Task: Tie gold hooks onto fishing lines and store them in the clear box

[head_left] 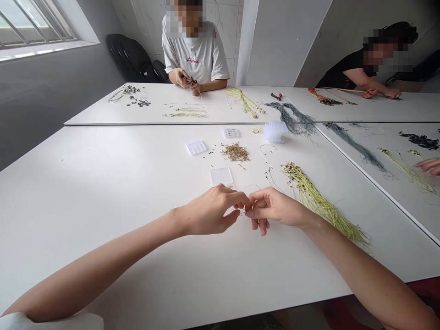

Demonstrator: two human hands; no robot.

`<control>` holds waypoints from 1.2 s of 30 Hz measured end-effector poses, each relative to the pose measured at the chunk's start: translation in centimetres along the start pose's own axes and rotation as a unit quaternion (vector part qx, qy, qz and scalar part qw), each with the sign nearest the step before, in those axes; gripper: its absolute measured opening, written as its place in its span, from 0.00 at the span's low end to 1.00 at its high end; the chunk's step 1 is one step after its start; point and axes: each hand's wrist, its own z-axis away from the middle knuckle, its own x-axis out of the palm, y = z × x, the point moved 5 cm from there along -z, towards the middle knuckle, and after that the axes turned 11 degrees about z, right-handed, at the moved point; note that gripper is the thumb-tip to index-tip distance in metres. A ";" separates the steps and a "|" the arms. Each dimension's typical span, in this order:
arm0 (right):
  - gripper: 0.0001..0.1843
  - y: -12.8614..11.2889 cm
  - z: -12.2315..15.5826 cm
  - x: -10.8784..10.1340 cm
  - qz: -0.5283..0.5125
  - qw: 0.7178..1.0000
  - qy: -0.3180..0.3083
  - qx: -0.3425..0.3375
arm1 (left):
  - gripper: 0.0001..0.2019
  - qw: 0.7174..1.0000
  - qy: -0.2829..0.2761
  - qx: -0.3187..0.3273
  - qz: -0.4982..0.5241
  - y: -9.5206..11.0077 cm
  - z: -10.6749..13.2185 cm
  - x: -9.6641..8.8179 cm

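Observation:
My left hand (215,211) and my right hand (277,208) meet over the white table, fingertips almost touching. The right hand pinches a thin cord (252,185) with a small gold-coloured piece at the fingertips, perhaps a hook. My left thumb and index finger close in on the same small piece; what they grip is too small to make out. Beside my right wrist lies a bundle of yellow-green cords (319,201) with dark and gold ends. A pile of small gold-coloured metal pieces (235,152) sits beyond my hands, past a clear plastic box (222,176).
Farther off are small compartment boxes (196,147), a stack of clear lids (275,132) and grey-blue cords (292,117). Across the table a person in a white shirt (195,55) holds pliers. Another person (367,68) leans at the far right. A co-worker's hand (429,166) shows at the right edge.

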 end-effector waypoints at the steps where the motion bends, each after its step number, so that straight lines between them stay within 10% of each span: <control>1: 0.07 -0.1 0.0 -0.1 -0.006 1.000 0.008 -0.001 | 0.12 1.000 0.007 -0.008 0.004 -0.1 0.1 -0.2; 8: 0.08 -0.2 -0.1 -0.3 -0.035 0.999 0.014 -0.004 | 0.07 0.994 0.048 -0.082 0.050 -1.0 0.4 -0.6; 27: 0.15 -0.7 -0.1 0.3 -0.065 0.997 -0.029 -0.029 | 0.09 0.990 0.064 -0.037 0.118 -0.2 0.1 -1.5; 36: 0.15 -0.9 -0.4 -0.9 -0.116 0.987 0.085 -0.069 | 0.12 0.899 0.125 -0.174 0.383 -2.9 0.1 -0.6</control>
